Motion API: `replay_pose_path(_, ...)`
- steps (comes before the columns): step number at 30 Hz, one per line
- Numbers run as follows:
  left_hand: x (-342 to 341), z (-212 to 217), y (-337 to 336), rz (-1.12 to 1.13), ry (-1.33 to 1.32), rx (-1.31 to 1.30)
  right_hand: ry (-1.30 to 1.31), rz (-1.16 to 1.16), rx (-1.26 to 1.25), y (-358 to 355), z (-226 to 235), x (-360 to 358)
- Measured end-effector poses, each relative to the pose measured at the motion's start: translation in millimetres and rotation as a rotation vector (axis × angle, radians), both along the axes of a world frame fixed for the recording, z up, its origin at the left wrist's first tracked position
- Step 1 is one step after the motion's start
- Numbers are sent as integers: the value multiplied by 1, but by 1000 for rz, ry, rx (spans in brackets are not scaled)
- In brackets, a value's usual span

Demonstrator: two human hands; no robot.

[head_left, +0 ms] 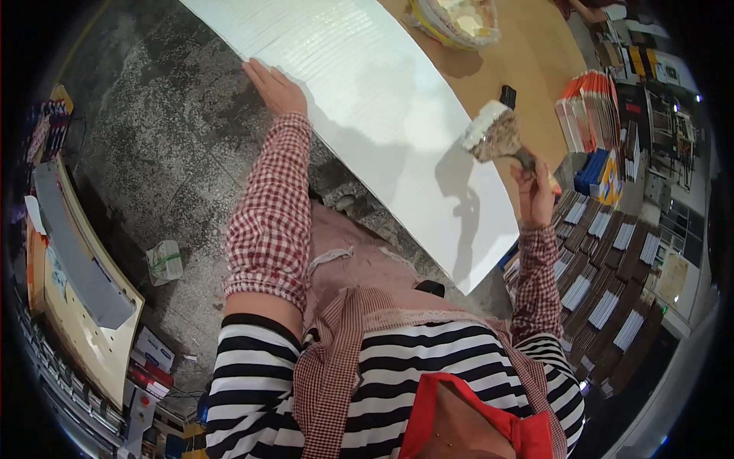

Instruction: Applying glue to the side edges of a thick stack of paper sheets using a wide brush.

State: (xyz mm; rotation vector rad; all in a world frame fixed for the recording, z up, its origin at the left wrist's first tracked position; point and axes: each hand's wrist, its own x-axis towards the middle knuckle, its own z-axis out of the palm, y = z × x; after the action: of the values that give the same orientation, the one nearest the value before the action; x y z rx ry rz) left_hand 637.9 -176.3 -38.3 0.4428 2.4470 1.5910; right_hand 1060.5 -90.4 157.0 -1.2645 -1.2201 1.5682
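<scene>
A long white spread of thin overlapping sheets lies slantwise across the table, with many fine parallel edges at its far part and a wet-looking shine. My left hand rests open on its left edge, fingers stretched out. In my right hand, at the right side, is the handle of a wide brush. White paste coats the brush's bristles, which are raised over the sheets' right edge and cast a shadow on them. A small black object lies just beyond the brush.
A plastic-lined bucket of whitish paste stands on the tan tabletop at the far right. Orange-edged stacks and rows of brown-and-white bundles fill the right. On the floor at left are a clear container and a pale bench.
</scene>
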Motion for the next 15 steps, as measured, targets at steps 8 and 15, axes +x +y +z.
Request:
replay_pose_path(8,0,-7,4,38,103,-121,-116,403,275,76,-36,-153)
replay_pose_path(15,-2,-2,5,13,43,-54,74,532,379,100,-71,-283)
